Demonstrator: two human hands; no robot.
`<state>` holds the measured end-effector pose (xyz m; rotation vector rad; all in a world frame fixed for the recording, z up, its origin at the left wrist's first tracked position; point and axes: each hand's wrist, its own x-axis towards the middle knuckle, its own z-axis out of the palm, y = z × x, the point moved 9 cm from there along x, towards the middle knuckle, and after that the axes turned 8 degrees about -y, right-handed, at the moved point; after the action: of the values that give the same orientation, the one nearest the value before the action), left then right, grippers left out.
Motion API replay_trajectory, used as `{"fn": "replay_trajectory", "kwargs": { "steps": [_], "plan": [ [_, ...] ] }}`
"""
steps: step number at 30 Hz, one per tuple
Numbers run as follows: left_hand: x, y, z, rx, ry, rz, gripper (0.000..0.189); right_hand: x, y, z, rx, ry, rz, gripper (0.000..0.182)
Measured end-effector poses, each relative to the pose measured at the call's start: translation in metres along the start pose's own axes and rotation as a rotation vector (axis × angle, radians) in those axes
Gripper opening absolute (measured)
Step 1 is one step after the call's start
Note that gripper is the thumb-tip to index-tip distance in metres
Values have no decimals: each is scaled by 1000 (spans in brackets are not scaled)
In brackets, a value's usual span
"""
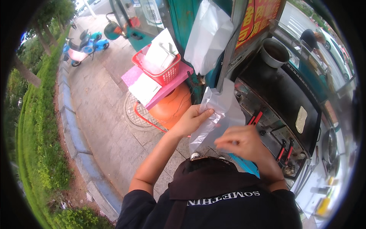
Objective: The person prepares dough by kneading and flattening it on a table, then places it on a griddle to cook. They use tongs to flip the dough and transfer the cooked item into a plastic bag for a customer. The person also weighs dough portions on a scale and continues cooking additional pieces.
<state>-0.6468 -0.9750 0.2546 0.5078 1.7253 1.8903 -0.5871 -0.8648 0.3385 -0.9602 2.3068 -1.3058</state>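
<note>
A thin translucent plastic bag (213,114) is in front of my chest. My left hand (194,120) grips its side, thumb on top. My right hand (238,143) is just right of the bag's lower part, blurred, with its fingers bent; whether it pinches the plastic I cannot tell. Above, a bundle of similar plastic bags (208,37) hangs against the green stall frame. To the right, one oblong piece of pale dough (301,119) lies on a black flat griddle (274,86), with a metal pot (275,53) at the griddle's far end.
A red plastic basket (168,75) with white paper bags stands on a pink board (155,98) over an orange gas cylinder (174,107). Red-handled tools (289,151) hang at the griddle's front. A metal pan (330,146) is at far right. Another person (311,40) stands beyond the stall; scooters (85,47) are parked at upper left.
</note>
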Motion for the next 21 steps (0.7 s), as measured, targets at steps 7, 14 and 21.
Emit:
{"fn": "replay_trajectory", "kwargs": {
  "steps": [7,14,21],
  "plan": [
    [-29,25,19,483,-263,59,28,37,28,-77,15,242,-108,29],
    [-31,9,3,554,-300,-102,27,73,41,-25,11,-285,25,21],
    [-36,39,-2,851,446,359,74,81,77,-26,205,-117,194,11]
  ]
}}
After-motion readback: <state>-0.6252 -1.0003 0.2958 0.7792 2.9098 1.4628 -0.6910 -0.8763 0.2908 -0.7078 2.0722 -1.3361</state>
